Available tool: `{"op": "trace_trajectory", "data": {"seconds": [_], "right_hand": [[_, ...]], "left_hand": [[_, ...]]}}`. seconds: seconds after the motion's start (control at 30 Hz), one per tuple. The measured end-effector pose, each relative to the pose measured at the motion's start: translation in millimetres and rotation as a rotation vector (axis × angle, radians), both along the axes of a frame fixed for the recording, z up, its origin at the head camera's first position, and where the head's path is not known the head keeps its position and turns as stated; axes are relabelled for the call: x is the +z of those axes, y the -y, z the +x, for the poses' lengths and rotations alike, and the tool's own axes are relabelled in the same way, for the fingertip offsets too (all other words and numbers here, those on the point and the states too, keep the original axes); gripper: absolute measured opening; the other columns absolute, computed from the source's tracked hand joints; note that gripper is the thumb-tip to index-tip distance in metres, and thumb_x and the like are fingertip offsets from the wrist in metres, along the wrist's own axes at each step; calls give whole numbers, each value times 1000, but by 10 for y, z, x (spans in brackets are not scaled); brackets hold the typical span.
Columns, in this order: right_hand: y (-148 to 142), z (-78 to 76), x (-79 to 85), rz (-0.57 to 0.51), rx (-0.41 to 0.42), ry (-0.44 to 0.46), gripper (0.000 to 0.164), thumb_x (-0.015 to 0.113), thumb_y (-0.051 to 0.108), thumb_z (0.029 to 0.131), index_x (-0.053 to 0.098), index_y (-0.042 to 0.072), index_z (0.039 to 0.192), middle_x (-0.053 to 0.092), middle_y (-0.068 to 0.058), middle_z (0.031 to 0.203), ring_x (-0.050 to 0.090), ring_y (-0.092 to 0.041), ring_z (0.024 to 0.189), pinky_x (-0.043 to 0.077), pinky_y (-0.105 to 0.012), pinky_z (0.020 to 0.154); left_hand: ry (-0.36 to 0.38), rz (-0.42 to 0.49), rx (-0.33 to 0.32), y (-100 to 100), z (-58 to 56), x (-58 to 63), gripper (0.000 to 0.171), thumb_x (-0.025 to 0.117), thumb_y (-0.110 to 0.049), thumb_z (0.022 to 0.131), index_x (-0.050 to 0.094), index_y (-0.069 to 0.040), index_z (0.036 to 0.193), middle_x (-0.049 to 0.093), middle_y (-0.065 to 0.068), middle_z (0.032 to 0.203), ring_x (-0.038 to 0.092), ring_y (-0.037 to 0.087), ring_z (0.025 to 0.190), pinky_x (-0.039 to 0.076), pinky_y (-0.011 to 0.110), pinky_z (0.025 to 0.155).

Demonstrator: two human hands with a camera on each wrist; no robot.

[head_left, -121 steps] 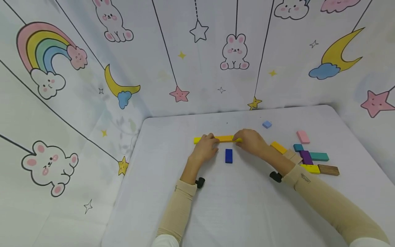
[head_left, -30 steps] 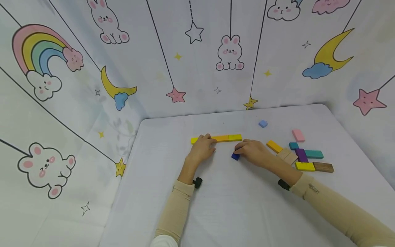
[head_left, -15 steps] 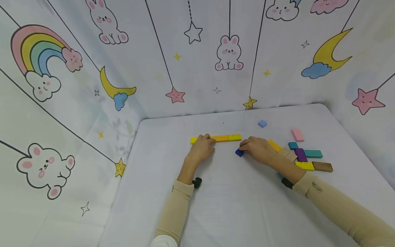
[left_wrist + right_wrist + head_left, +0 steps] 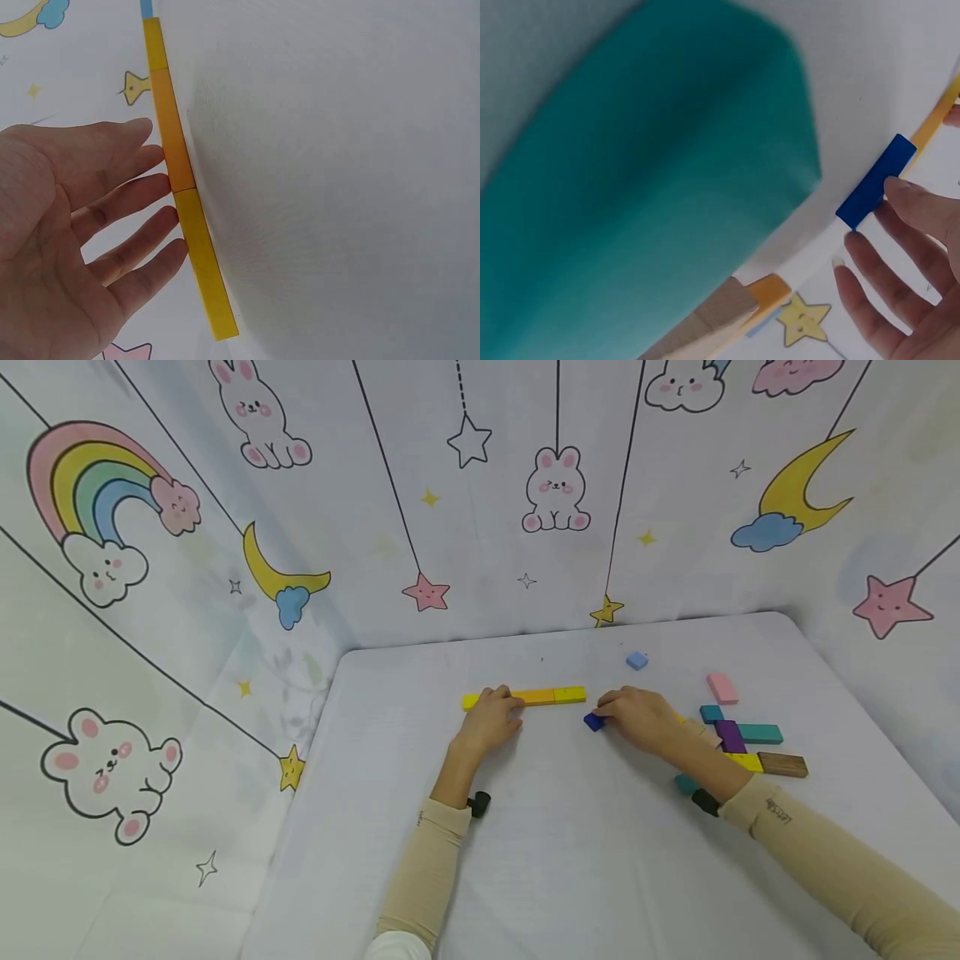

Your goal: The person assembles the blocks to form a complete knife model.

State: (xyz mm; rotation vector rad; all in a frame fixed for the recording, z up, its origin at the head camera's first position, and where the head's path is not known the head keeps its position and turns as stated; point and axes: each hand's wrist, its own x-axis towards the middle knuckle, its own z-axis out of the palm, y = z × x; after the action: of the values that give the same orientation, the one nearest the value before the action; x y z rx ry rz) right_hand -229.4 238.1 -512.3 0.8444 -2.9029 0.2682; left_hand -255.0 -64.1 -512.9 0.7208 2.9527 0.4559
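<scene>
On the table [image 4: 570,852] I see the left hand [image 4: 489,725] touching a block row [image 4: 536,697], fingers [image 4: 131,201] extended; the right hand [image 4: 639,718] pinches a blue block [image 4: 593,722].

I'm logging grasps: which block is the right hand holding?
The dark blue block: only it is pinched by the right hand; the pale blue block lies untouched.
</scene>
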Motion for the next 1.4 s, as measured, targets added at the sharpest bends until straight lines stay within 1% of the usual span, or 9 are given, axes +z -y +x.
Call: {"op": "trace_trajectory", "data": {"seconds": [0.17, 0.37, 0.6, 0.77, 0.93, 1.17, 1.4], "right_hand": [[-67, -40, 1, 11, -33, 22, 23, 80, 5, 91, 82, 8, 114, 75, -11, 118, 70, -34, 107, 60, -49, 87], [-112, -110, 6, 22, -52, 25, 23, 80, 6, 91, 81, 7, 115, 75, -12, 118, 71, -35, 105, 60, -50, 86], [-114, -193, 19, 22, -98, 28, 22, 79, 7, 92, 81, 7, 114, 76, -11, 115, 72, -35, 102, 61, -49, 83], [-110, -247, 34, 42, -121, 34, 23, 79, 8, 92, 81, 7, 115, 76, -11, 113, 72, -35, 100, 61, -49, 82], [-87, -291, 58, 48, -147, 63, 25, 80, 10, 92, 80, 7, 118, 76, -12, 115, 73, -35, 100, 61, -48, 80], [-45, -360, 78, 28, -196, 110, 28, 81, 11, 92, 79, 6, 120, 75, -14, 119, 72, -35, 106, 61, -50, 83], [-13, -399, 90, -7, -213, 114, 28, 81, 10, 92, 78, 6, 120, 75, -15, 120, 71, -36, 109, 60, -51, 82]], "left_hand": [[-7, 5, -11, -4, -14, -16, 38, 70, -24, 102, 69, -12, 138, 63, 5, 127, 54, 25, 117, 48, 35, 103], [-15, -3, -11, 0, -15, -12, 38, 69, -25, 102, 69, -12, 138, 63, 4, 127, 54, 24, 117, 48, 35, 103], [-15, 1, -8, 7, -15, -8, 38, 70, -24, 102, 69, -12, 137, 63, 5, 126, 55, 24, 116, 48, 34, 102], [-8, 12, -8, 12, -2, 10, 37, 70, -23, 102, 70, -11, 137, 63, 5, 126, 55, 25, 117, 49, 35, 102], [-4, 9, -9, 10, 2, 16, 37, 69, -22, 102, 69, -11, 137, 63, 6, 127, 54, 26, 118, 48, 36, 103], [-2, 9, -10, 7, -1, 8, 37, 69, -23, 102, 69, -11, 137, 63, 6, 128, 55, 26, 118, 48, 36, 104], [-19, -4, -16, 15, -20, -10, 37, 70, -24, 102, 70, -13, 137, 63, 5, 126, 56, 25, 115, 49, 35, 101]]}}
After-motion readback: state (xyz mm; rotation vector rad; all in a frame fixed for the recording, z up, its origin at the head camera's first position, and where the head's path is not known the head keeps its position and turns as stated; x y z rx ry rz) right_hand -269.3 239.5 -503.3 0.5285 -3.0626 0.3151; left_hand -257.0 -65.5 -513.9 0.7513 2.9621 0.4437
